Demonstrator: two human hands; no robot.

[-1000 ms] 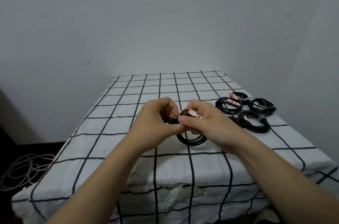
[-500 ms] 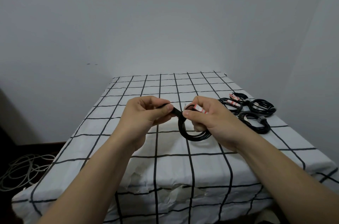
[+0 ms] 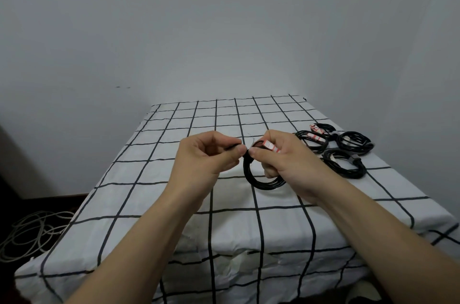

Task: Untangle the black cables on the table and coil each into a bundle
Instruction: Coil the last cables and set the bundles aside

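Observation:
A coiled black cable (image 3: 261, 183) hangs above the middle of the table, held between both hands. My right hand (image 3: 288, 159) grips the top of the coil, and a red-and-white plug (image 3: 271, 147) sticks out by its index finger. My left hand (image 3: 211, 154) pinches a thin black tie or cable end at the coil's top left. Several finished black bundles lie at the table's right: one (image 3: 344, 164) nearest, one (image 3: 354, 143) behind it, and one (image 3: 312, 140) with red-and-white plugs.
The table is draped in a white cloth with a black grid (image 3: 174, 204). It stands in a corner with walls behind and to the right. A heap of pale cable (image 3: 32, 231) lies on the dark floor at the left.
Both hands have lifted the coil slightly and drawn a little apart. The left hand now pulls the thin black end out to the left of the coil.

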